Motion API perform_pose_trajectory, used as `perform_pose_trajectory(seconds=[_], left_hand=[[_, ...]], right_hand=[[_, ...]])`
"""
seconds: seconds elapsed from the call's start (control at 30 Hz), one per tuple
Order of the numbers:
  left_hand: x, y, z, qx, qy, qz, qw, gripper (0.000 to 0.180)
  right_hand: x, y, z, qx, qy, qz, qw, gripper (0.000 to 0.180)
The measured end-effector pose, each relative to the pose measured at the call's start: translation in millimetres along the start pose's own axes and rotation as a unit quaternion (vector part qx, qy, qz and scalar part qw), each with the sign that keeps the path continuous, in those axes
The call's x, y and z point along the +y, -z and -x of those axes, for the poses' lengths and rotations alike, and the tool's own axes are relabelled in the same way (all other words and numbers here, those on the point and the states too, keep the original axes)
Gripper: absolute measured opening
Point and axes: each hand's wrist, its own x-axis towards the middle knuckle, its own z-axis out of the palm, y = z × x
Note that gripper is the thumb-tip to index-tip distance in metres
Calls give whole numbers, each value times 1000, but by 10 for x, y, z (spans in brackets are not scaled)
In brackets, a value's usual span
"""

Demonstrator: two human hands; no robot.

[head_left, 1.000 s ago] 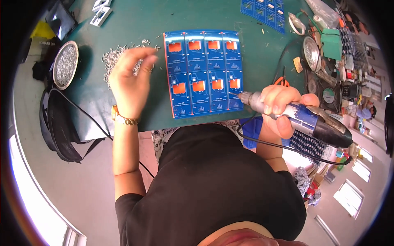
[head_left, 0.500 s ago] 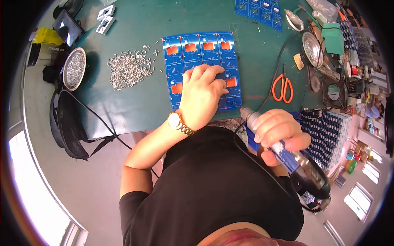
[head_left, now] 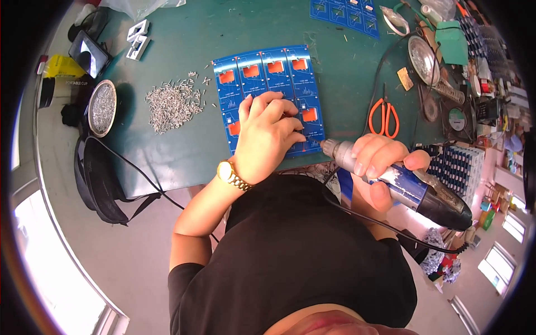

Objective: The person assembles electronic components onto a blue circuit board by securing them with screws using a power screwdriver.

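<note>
A blue circuit board panel (head_left: 306,84) with orange rectangles lies at the table's front edge. Over its lower part is my left hand (head_left: 262,134), its fingers bent down on the boards. The thumb and index finger come close together near the panel's right side; whatever is between them is too small to make out. My right hand (head_left: 379,162) is wrapped round a corded electric screwdriver (head_left: 405,187), blue and black with a metal chuck. The tool lies nearly level, its chuck pointing left at the panel's lower right corner, close to my left fingertips.
Left of the panel are a pile of small silver screws (head_left: 172,107) and a metal bowl (head_left: 114,114) of small parts. Orange-handled pliers (head_left: 384,118) lie to the right, below another metal dish (head_left: 424,60). More blue boards (head_left: 346,15) lie at the back. The screwdriver's black cord (head_left: 391,226) crosses my front.
The screwdriver has swung to a flatter angle, its rear end moving up and right and its chuck slightly left. My left fingers have shifted down the panel, thumb and index drawing nearer the chuck.
</note>
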Motion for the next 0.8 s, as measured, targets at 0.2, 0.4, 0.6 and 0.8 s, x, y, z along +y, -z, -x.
perform_pose_trajectory(seconds=[0.2, 0.4, 0.6, 0.8], left_hand=[[-122, 47, -23, -17, -16, 44, 999, 17], [-108, 28, -29, -15, -9, 43, 999, 16], [-112, 31, -41, -19, -10, 40, 999, 17], [-82, 76, -17, -12, -16, 33, 999, 20]], right_hand=[[163, 13, -59, -15, -3, -7, 1000, 54], [210, 32, -42, -22, 19, -40, 999, 59], [215, 13, -85, -65, 19, -10, 998, 64], [178, -3, -203, -125, 3, -4, 992, 73]])
